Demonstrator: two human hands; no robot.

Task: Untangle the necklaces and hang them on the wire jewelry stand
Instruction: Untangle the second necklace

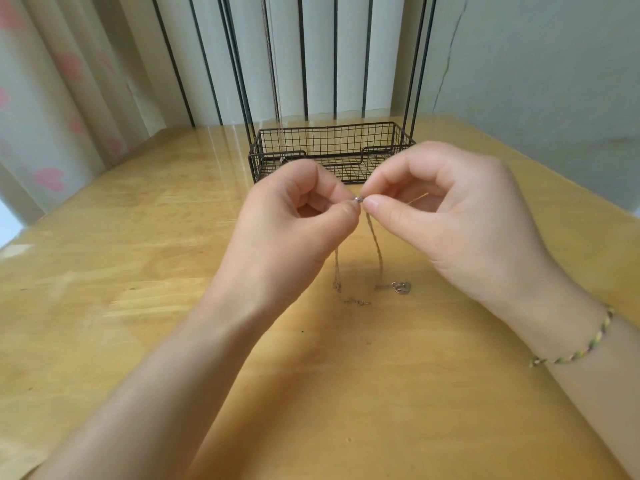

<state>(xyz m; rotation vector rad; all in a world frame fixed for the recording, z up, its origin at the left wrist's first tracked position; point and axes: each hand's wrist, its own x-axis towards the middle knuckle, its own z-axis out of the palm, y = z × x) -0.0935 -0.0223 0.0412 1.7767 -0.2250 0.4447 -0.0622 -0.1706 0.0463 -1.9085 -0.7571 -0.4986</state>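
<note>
The step in hand looks like the fiddly part: working the clasp (358, 199) of one necklace. The left hand (294, 216) has its grip pinched on the clasp between thumb and forefinger. The right hand (450, 216) pinches the chain (375, 254) just beside it, fingertip to fingertip. The chain drops from there in two strands to the surface (138, 237), where its heart pendant (401, 287) lies near a short loose end (whether the strands are fully free of each other is hard to tell). One hung chain (273, 81) already dangles on the stand (325, 125), behind the hands.

Next, I judge, the clasp must be opened or closed without dropping either end. Then the chain can be lifted clear of the surface and carried up to a bar of the stand.

No brand, label or writing can be read anywhere; the right wrist wears only a braided bracelet (588, 341).
</note>
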